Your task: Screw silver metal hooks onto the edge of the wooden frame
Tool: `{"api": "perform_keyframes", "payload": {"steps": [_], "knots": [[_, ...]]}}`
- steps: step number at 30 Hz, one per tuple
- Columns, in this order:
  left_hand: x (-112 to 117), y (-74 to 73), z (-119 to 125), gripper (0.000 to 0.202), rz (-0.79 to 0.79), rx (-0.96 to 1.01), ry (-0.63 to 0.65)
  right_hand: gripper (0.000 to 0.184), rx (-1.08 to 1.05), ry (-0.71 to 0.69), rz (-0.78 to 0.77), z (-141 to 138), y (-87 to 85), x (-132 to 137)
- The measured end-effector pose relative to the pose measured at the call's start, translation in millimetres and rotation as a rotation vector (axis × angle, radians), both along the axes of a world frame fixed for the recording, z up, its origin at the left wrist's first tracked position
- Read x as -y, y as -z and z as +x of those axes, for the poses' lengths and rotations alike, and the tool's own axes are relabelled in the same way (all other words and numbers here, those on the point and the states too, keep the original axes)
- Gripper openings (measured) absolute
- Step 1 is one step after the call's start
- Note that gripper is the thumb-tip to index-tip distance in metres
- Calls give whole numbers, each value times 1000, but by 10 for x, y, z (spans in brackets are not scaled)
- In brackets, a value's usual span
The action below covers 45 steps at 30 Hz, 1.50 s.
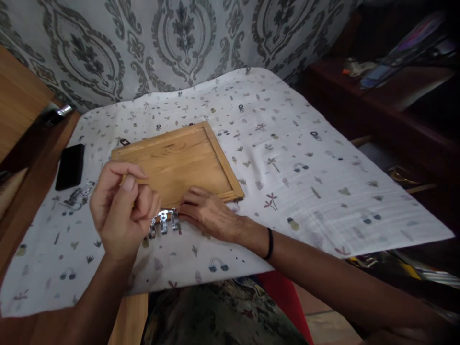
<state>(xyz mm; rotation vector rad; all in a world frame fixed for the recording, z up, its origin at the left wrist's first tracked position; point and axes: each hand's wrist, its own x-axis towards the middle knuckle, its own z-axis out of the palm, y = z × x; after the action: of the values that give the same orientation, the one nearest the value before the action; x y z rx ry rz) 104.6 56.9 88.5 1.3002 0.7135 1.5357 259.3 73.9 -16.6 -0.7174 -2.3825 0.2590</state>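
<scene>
Flat on the cloth point(287, 201), a board point(176, 158), with hooks point(164, 225) along its near edge. Bent at that edge, by the hooks' right end, fingers of the right hand point(210, 214); grip impossible to tell. Raised across the view of the board's near left corner, left hand point(122, 206), fingers curled in; contents hidden, impossible to tell. Farther left, metal pieces point(76, 196), then a phone point(70, 166).

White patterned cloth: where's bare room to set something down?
The widest free patch of cloth lies right of the wooden panel, bounded nearer by the right forearm; another strip lies behind it, before the patterned backdrop. Crowded: the panel's near edge, with left hand, right hand and metal hooks, and the left side, with phone and shiny pieces.
</scene>
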Motion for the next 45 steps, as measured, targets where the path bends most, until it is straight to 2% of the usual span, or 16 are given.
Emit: {"api": "perform_keyframes", "payload": {"steps": [5,15,20,35,39,45], "knots": [[-13,-10,4,12,-44,28,-68,19,12,7,10,-4,5,-8],[22,0,-14,12,-14,45,-6,21,-1,4,8,-4,-6,-2],[44,-38,-31,19,-7,41,-49,21,1,11,9,-4,-14,-1],[31,-5,25,14,-16,19,-20,20,14,3,21,2,-9,-4],[-11,-17,-7,13,-30,-4,89,19,10,-3,-10,1,-15,2],[-191,-25,-124,13,-77,-64,426,21,-12,-5,-64,-3,-19,3]]}}
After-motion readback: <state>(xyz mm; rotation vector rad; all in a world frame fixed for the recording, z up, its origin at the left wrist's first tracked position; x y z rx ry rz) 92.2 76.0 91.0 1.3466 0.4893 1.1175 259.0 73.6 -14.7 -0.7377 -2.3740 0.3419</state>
